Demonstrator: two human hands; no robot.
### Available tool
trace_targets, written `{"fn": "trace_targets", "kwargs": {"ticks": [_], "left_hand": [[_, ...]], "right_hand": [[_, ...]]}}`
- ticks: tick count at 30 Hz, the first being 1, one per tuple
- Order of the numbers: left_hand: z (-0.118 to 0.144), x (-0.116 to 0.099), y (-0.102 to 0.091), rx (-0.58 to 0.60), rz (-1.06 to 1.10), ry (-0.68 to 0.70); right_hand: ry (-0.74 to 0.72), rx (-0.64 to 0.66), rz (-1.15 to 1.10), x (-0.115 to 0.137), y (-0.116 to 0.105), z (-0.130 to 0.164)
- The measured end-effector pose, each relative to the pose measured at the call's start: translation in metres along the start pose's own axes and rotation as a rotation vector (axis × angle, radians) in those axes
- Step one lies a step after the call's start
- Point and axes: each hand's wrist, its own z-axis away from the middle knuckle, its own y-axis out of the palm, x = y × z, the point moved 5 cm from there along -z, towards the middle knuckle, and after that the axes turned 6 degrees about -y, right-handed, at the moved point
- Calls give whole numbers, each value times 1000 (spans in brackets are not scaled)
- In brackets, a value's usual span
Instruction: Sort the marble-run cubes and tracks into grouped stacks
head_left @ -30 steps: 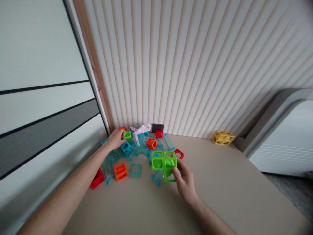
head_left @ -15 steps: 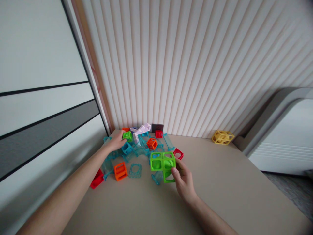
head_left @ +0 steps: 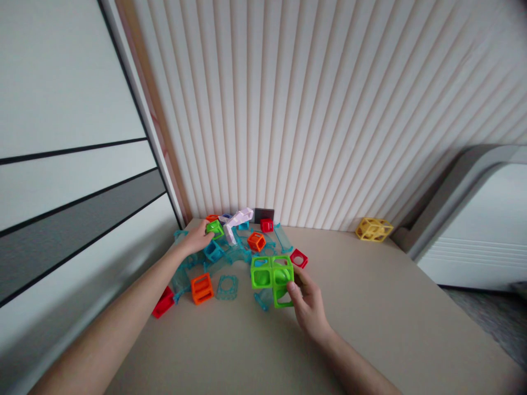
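My right hand (head_left: pixel 308 304) grips an L-shaped piece of joined green cube blocks (head_left: pixel 262 277), held up over the table with the thumb in front. Farther off on the left, my left hand (head_left: pixel 200 237) has its fingers on a single green cube block (head_left: pixel 214 229) among the pile. Just below that cube is a blue cube block (head_left: pixel 213 250). An orange cube block (head_left: pixel 256 241) and a pale angular piece (head_left: pixel 236 222) lie to its right. A red square piece with a round hole (head_left: pixel 298 258) rests behind the right hand.
Nearer on the table (head_left: pixel 230 351) are an orange block (head_left: pixel 201 288), a clear blue square plate (head_left: pixel 227 287) and a red block (head_left: pixel 163 302) partly behind my left forearm. A yellow block (head_left: pixel 374 229) stands at the back right by the ribbed wall (head_left: pixel 304 109). A white panel stands left.
The view has shifted very slightly. Both hands stay almost where they were, the left at the green cube and the right holding the joined green blocks.
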Motion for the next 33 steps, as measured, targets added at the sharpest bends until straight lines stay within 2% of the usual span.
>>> {"fn": "trace_targets", "kwargs": {"ticks": [14,25,33], "left_hand": [[5,-22,-7,-78,133,-31],[6,-19,-9,-74,141,-47],[11,-28,-19,-141,182,-73]], "right_hand": [[-27,4,21,1,1,-1],[-5,31,9,0,1,1],[-10,18,8,2,1,0]]}}
